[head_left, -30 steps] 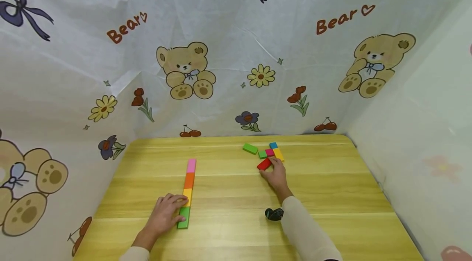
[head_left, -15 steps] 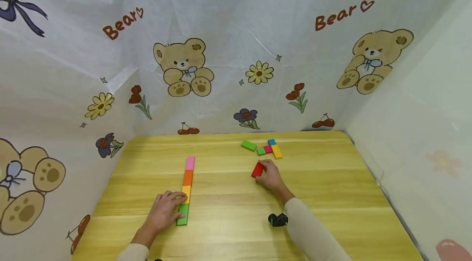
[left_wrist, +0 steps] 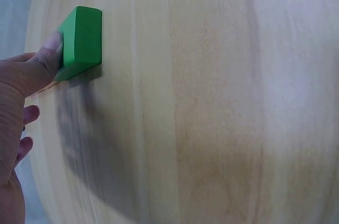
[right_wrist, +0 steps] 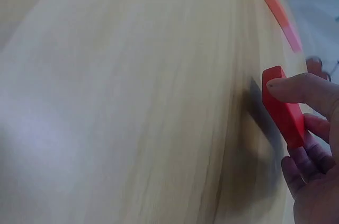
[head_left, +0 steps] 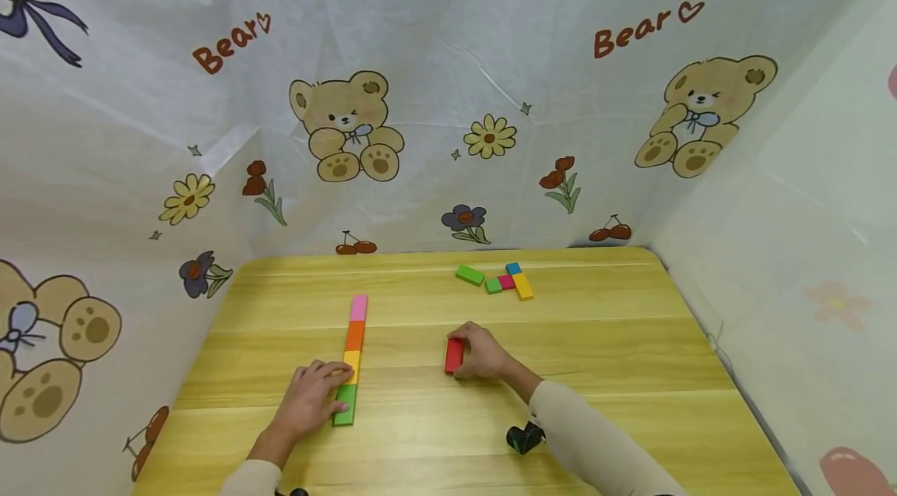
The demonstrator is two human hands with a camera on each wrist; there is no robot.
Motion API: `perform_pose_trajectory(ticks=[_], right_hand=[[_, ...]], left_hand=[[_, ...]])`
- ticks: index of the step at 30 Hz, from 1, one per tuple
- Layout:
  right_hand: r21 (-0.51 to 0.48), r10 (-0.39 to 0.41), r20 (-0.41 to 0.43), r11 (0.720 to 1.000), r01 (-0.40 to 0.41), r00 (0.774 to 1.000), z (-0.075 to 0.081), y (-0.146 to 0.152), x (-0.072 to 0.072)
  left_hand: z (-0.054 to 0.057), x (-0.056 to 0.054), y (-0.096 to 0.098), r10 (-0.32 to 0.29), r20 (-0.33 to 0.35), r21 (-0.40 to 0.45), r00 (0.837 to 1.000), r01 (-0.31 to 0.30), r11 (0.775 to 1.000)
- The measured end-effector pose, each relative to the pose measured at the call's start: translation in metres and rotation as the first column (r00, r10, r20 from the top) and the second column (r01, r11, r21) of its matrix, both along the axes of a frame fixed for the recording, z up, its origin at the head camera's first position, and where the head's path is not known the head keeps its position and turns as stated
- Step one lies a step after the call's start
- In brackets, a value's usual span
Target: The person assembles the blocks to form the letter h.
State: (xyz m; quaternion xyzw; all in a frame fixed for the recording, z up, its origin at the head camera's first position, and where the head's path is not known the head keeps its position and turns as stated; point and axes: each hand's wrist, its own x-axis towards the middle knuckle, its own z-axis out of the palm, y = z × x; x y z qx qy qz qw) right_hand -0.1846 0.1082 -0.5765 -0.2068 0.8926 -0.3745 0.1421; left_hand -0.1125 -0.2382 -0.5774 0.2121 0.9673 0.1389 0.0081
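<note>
A straight row of blocks lies on the table in the head view: a pink block [head_left: 359, 307], an orange block [head_left: 355, 335], a yellow block [head_left: 353, 362] and a green block [head_left: 345, 409] at the near end. My left hand [head_left: 304, 400] rests against this row, fingers on the yellow block and thumb touching the green one, as the left wrist view also shows on the green block [left_wrist: 85, 38]. To the right of the row, my right hand [head_left: 485, 354] pinches a red block [head_left: 454, 357] between thumb and fingers. In the right wrist view, the red block [right_wrist: 283, 113] casts a shadow beside it.
Toward the back right lie a loose green block [head_left: 469, 275] and a cluster with a small green block [head_left: 494, 286], a magenta block [head_left: 506, 282], a blue block [head_left: 514, 268] and a yellow block [head_left: 523, 286]. A bear-print sheet [head_left: 427, 91] hangs behind the wooden table [head_left: 603, 340].
My right hand has drawn the red block away from the back cluster, leftward and nearer, turning it to lie roughly parallel with the row. The left hand stays at the row.
</note>
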Motion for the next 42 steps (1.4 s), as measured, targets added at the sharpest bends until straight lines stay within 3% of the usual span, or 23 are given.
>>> perform_pose_trajectory(ticks=[8, 17, 42], right_hand=[[0.049, 0.131, -0.059, 0.990, -0.129, 0.990, 0.004, -0.026, 0.012], [0.088, 0.233, -0.040, 0.969, -0.229, 0.972, 0.005, -0.043, 0.022], [0.161, 0.283, -0.090, 0.950, -0.266, 0.955, 0.002, -0.042, 0.033]], left_hand=[[0.002, 0.001, 0.000, -0.007, 0.001, -0.005, 1.000, 0.007, 1.000], [0.001, 0.001, 0.001, -0.013, -0.003, -0.006, 1.000, 0.013, 1.000], [-0.002, 0.001, 0.001, 0.002, -0.002, -0.013, 1.000, -0.002, 1.000]])
